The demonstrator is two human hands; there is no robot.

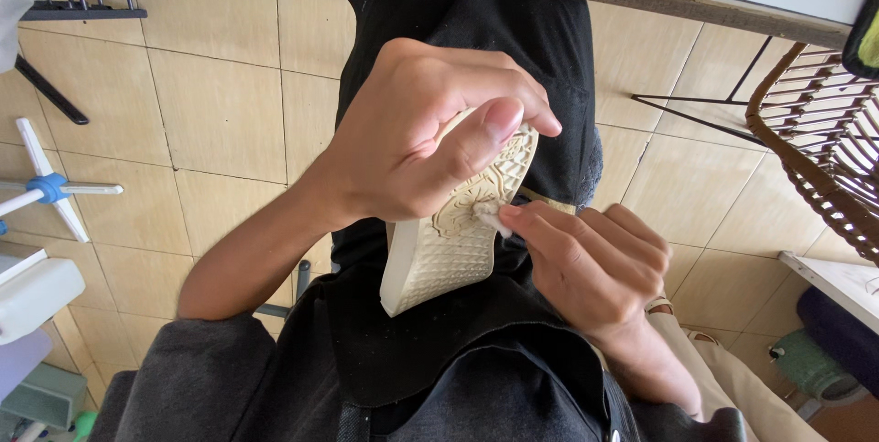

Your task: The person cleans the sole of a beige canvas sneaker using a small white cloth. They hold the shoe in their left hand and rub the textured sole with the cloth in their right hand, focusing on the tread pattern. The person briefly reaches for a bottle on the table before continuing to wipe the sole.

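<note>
Head view: I saw the left hand (417, 144) wrapped tight round a cream shoe sole (453, 231), tread up, held over the dark-clad lap; the right hand (591, 263) pinched a small white wad (488, 215) against the tread; a green pot (810, 367) sat low right beside a wicker basket (824, 144) on the beige tiles (220, 112).

Left hand (421, 144) comes in from the lower left, forearm bare, wrist bent, fingers (476, 76) curled tight over the top and thumb pressed flat across the front. Right hand (591, 263) sits just below and right of those fingers, knuckles folded, its fingertips (513, 213) pinched together and pointing left.
</note>
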